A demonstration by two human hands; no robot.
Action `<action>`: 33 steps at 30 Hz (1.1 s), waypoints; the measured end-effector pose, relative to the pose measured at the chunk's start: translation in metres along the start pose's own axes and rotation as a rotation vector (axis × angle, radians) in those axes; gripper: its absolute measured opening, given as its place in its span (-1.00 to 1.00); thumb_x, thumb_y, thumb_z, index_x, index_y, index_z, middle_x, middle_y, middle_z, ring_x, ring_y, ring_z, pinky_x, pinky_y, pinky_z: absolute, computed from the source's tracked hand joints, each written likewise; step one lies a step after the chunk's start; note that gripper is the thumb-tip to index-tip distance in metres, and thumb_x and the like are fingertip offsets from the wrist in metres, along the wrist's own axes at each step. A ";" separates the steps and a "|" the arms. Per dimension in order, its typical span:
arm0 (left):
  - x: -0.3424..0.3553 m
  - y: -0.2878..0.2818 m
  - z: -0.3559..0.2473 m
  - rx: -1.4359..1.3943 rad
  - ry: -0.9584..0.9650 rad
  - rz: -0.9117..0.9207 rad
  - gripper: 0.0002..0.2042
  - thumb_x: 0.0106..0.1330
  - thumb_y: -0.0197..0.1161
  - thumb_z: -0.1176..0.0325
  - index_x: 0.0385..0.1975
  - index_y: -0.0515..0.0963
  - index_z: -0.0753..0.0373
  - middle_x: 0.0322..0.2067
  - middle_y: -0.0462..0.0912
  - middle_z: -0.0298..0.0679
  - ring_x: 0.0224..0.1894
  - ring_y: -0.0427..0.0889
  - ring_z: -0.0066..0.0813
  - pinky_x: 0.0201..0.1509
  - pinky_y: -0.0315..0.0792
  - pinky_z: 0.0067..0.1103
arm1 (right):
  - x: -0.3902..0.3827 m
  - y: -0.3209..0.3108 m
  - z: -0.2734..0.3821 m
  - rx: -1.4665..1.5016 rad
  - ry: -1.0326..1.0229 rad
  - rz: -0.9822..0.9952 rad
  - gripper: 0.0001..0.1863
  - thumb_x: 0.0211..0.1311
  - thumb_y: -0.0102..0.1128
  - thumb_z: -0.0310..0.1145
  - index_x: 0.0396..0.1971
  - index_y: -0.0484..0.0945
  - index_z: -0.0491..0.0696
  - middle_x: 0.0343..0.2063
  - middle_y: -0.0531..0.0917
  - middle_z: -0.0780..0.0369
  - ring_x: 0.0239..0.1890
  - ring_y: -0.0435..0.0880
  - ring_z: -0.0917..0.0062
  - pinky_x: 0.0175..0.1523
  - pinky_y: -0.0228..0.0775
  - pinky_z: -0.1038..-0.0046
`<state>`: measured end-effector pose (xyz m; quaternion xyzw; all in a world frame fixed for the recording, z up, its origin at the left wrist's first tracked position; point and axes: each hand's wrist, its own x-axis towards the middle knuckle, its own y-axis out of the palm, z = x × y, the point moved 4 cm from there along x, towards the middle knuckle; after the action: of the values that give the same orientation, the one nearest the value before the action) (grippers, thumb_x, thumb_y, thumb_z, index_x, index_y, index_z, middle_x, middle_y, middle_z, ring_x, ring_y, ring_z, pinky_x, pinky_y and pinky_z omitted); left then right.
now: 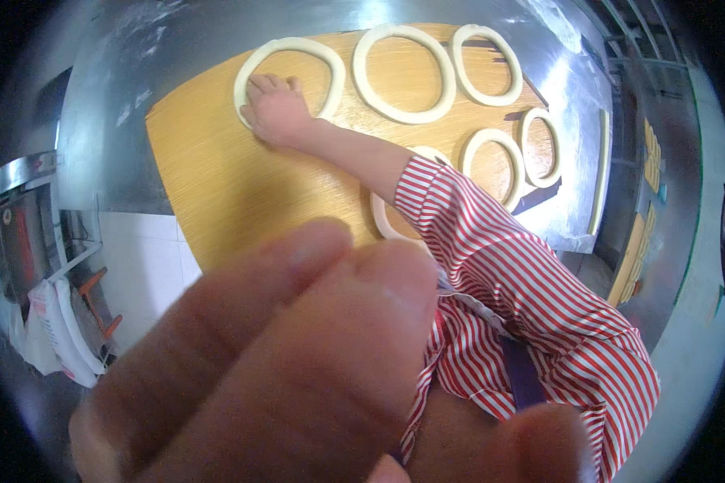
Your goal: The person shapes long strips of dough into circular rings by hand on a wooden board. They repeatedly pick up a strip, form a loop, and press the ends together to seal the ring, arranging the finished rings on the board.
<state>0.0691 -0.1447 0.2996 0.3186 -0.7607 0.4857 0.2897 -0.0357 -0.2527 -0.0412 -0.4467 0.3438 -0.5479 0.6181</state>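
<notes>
My right hand lies over the lower left of a pale dough ring, at the far left of a yellow wooden board. Its fingers are apart and reach inside the ring. Beside this ring are a second large dough ring and a third ring. Nearer me, several more rings lie on the board, one of them partly hidden by my red-and-white striped sleeve. Close up and blurred, my left hand fills the lower part of the view, fingers stretched out, with nothing visible in it.
The board rests on a metal table, and overhangs its near edge. A long pale strip lies near the table's right edge. Racks with yellowish pieces stand at the right. White bags and a round metal vessel are at the left.
</notes>
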 end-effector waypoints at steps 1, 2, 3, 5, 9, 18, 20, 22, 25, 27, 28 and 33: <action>-0.003 -0.005 0.000 0.009 -0.007 0.005 -0.79 0.12 0.25 0.51 -0.22 0.60 0.33 -0.27 0.68 -0.06 -0.25 0.66 -0.29 -0.18 0.54 -0.48 | -0.002 0.001 0.002 0.024 -0.011 0.027 -0.56 0.42 -0.08 -0.16 0.05 0.50 -0.20 0.21 0.45 0.10 0.29 0.36 0.27 0.29 0.13 -0.02; -0.006 -0.011 0.000 0.020 -0.008 0.009 -0.79 0.12 0.24 0.51 -0.22 0.60 0.33 -0.27 0.68 -0.06 -0.26 0.66 -0.29 -0.18 0.54 -0.48 | -0.003 0.001 0.003 0.047 -0.021 0.054 -0.56 0.42 -0.08 -0.16 0.06 0.50 -0.20 0.21 0.45 0.10 0.30 0.36 0.27 0.29 0.13 -0.02; -0.009 -0.017 -0.001 0.034 -0.011 0.016 -0.79 0.11 0.24 0.52 -0.22 0.60 0.32 -0.27 0.68 -0.06 -0.26 0.66 -0.29 -0.19 0.54 -0.48 | -0.005 0.001 0.005 0.069 -0.030 0.080 -0.56 0.43 -0.08 -0.16 0.07 0.50 -0.19 0.22 0.45 0.09 0.31 0.35 0.27 0.29 0.13 -0.01; -0.017 -0.023 0.001 0.040 -0.018 0.018 -0.78 0.11 0.24 0.52 -0.22 0.60 0.32 -0.27 0.68 -0.06 -0.26 0.66 -0.30 -0.19 0.54 -0.48 | -0.017 0.000 0.006 0.054 -0.075 0.131 -0.58 0.43 -0.05 -0.17 0.05 0.52 -0.18 0.22 0.45 0.09 0.30 0.38 0.27 0.31 0.13 0.01; -0.023 -0.033 -0.005 0.042 0.002 0.025 -0.78 0.10 0.24 0.53 -0.22 0.60 0.32 -0.27 0.68 -0.06 -0.27 0.66 -0.30 -0.19 0.54 -0.48 | -0.048 -0.016 0.004 -0.125 -0.248 0.259 -0.66 0.42 0.01 -0.19 -0.02 0.59 -0.08 0.17 0.50 0.09 0.28 0.42 0.30 0.31 0.16 0.05; -0.012 -0.035 -0.018 -0.003 0.045 0.013 -0.76 0.08 0.24 0.56 -0.22 0.60 0.32 -0.27 0.69 -0.07 -0.29 0.67 -0.30 -0.20 0.54 -0.49 | -0.059 -0.081 -0.039 -0.340 -0.146 0.400 -0.68 0.43 -0.12 -0.20 -0.19 0.64 0.02 0.00 0.58 0.16 0.32 0.38 0.35 0.42 -0.05 -0.22; -0.008 -0.032 -0.019 -0.012 0.063 0.017 -0.76 0.08 0.23 0.56 -0.21 0.60 0.32 -0.27 0.69 -0.07 -0.30 0.67 -0.30 -0.21 0.54 -0.49 | -0.055 -0.083 -0.059 -0.301 -0.098 0.236 -0.69 0.42 -0.11 -0.20 -0.18 0.64 0.03 -0.01 0.58 0.16 0.33 0.36 0.34 0.43 -0.09 -0.22; -0.003 -0.024 -0.019 -0.009 0.076 0.026 -0.76 0.07 0.23 0.57 -0.21 0.60 0.32 -0.27 0.69 -0.07 -0.30 0.67 -0.30 -0.21 0.54 -0.49 | -0.055 -0.080 -0.071 -0.329 -0.134 0.190 -0.69 0.42 -0.09 -0.17 -0.09 0.62 0.05 0.03 0.56 0.21 0.35 0.32 0.35 0.42 -0.11 -0.23; 0.009 -0.013 -0.029 -0.014 0.107 0.043 -0.75 0.07 0.23 0.58 -0.21 0.59 0.32 -0.27 0.69 -0.07 -0.31 0.67 -0.30 -0.21 0.55 -0.49 | -0.062 -0.077 -0.080 -0.338 -0.151 0.141 -0.68 0.43 -0.08 -0.16 -0.03 0.59 0.06 0.09 0.54 0.26 0.35 0.32 0.37 0.41 -0.09 -0.23; 0.020 -0.003 -0.038 -0.019 0.134 0.055 -0.75 0.06 0.23 0.58 -0.21 0.59 0.32 -0.26 0.69 -0.07 -0.31 0.67 -0.30 -0.21 0.55 -0.49 | -0.073 -0.080 -0.089 -0.295 -0.136 0.068 -0.67 0.45 -0.08 -0.15 0.02 0.57 0.07 0.15 0.52 0.29 0.35 0.34 0.38 0.41 -0.07 -0.22; 0.026 0.005 -0.041 -0.019 0.136 0.072 -0.75 0.06 0.23 0.59 -0.21 0.59 0.32 -0.26 0.69 -0.07 -0.31 0.67 -0.30 -0.21 0.55 -0.49 | -0.079 -0.085 -0.088 -0.220 -0.139 0.046 -0.66 0.46 -0.08 -0.14 0.04 0.56 0.07 0.17 0.52 0.28 0.34 0.36 0.36 0.40 -0.04 -0.19; 0.058 0.056 -0.077 -0.013 0.173 0.138 -0.74 0.05 0.23 0.60 -0.21 0.59 0.32 -0.26 0.70 -0.07 -0.32 0.67 -0.30 -0.22 0.55 -0.49 | -0.152 -0.117 -0.124 0.067 -0.172 0.021 -0.64 0.39 0.04 -0.19 0.05 0.55 -0.05 0.04 0.62 0.14 0.15 0.55 0.26 0.31 0.23 0.02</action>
<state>0.0000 -0.0670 0.3396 0.2204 -0.7562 0.5253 0.3220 -0.2171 -0.1251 0.0130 -0.4675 0.2755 -0.5121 0.6658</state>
